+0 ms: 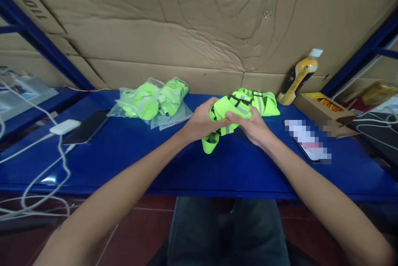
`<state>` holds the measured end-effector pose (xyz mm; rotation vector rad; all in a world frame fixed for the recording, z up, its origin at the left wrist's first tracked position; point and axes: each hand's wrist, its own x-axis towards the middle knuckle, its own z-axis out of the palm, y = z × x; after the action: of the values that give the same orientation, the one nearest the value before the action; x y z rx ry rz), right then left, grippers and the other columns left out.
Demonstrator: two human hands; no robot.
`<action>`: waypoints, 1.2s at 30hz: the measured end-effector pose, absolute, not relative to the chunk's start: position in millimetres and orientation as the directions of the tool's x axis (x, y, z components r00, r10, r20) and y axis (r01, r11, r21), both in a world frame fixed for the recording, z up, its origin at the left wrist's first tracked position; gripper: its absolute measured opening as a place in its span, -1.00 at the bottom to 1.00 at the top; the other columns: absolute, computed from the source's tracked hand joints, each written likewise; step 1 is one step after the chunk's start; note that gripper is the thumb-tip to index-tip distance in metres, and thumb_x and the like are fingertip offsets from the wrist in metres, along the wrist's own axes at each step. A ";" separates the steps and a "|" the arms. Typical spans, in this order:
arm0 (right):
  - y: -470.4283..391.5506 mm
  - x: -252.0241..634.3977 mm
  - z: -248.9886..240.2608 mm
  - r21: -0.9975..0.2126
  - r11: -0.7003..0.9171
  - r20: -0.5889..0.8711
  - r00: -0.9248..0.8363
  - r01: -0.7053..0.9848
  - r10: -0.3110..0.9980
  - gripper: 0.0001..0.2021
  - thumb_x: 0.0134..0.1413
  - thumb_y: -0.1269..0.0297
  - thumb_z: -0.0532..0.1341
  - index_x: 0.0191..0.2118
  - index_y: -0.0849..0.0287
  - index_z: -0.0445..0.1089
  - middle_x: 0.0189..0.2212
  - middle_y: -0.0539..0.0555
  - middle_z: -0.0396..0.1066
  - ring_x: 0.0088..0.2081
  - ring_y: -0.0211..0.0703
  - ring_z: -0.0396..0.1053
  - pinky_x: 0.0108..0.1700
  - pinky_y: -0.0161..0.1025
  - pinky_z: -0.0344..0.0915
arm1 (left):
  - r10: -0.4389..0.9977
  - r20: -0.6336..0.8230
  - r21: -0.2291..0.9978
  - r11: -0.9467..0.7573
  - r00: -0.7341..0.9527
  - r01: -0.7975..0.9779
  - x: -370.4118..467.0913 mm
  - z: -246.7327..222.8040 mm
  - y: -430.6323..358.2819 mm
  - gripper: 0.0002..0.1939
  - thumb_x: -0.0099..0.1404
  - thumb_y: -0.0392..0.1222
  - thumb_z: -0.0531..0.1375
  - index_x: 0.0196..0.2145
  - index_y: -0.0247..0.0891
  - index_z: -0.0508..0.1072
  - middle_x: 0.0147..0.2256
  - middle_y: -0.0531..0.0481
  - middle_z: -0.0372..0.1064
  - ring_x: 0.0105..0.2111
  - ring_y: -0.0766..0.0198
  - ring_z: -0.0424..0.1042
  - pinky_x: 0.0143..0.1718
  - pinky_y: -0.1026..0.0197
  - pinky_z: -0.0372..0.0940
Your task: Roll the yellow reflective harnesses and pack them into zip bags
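Note:
Both hands grip a bundled neon-green reflective strap harness with grey reflective stripes and black buckles, held just above the blue tabletop. My left hand wraps its left side, and a strap loop hangs below. My right hand clasps the right side, thumb pressed on the front. Right behind it lies another neon-green strap bundle with a black buckle; where the two bundles part is hard to tell. To the left, neon-green bundles in clear plastic bags rest on the table.
A blue table backs onto a cardboard wall. At right stand an orange drink bottle, an open cardboard box and a phone with a blurred screen. At left are a dark phone, a white adapter and white cables.

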<state>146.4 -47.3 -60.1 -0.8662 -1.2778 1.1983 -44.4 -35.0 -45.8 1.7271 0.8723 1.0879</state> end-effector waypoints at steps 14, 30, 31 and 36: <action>-33.9 166.6 -72.1 -0.389 0.828 0.809 -0.279 0.405 0.517 -0.59 0.26 0.25 0.29 0.21 0.00 0.46 0.16 0.14 0.55 0.24 0.15 0.47 0.34 0.22 0.38 | 0.793 -0.191 0.787 0.476 0.579 -0.392 -32.0 -41.6 -40.2 -0.18 0.26 0.56 0.23 -0.03 -0.33 0.59 -0.10 -0.35 0.62 -0.01 -0.22 0.62 0.00 -0.17 0.57; -54.3 141.5 -67.1 -0.430 0.800 0.694 -0.413 0.419 0.589 -0.28 0.52 -0.19 -0.09 0.58 0.01 -0.23 0.61 0.24 -0.29 0.62 0.12 -0.23 0.57 0.31 -0.06 | 0.969 -0.001 0.876 0.121 0.247 -0.468 -19.4 -56.2 -41.4 -0.54 0.17 0.09 0.54 -0.16 -0.30 0.58 -0.33 -0.02 0.61 -0.32 0.23 0.59 -0.25 0.25 0.47; -53.5 139.7 -66.8 -0.483 0.776 0.683 -0.379 0.406 0.624 -0.31 0.54 -0.19 -0.14 0.59 -0.01 -0.18 0.61 0.20 -0.24 0.62 0.06 -0.21 0.59 0.26 -0.09 | 0.975 0.009 0.880 0.098 0.221 -0.466 -18.2 -56.9 -41.7 -0.55 0.16 0.06 0.54 -0.18 -0.30 0.58 -0.34 -0.01 0.60 -0.32 0.22 0.59 -0.25 0.24 0.47; -49.7 132.0 -69.3 -0.741 0.622 0.576 -0.237 0.251 0.782 -0.29 0.44 -0.28 0.09 0.54 -0.11 0.08 0.57 0.07 -0.02 0.60 -0.06 -0.14 0.62 0.12 -0.17 | 0.987 0.127 0.906 -0.076 0.095 -0.417 -15.6 -60.8 -41.5 -0.60 0.21 0.02 0.48 -0.12 -0.29 0.58 -0.22 -0.06 0.64 -0.20 0.14 0.64 -0.14 0.15 0.51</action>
<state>132.0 -49.7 -69.3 -0.8383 -1.7871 0.6262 -15.6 -41.5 -60.8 1.0163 0.7562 1.3663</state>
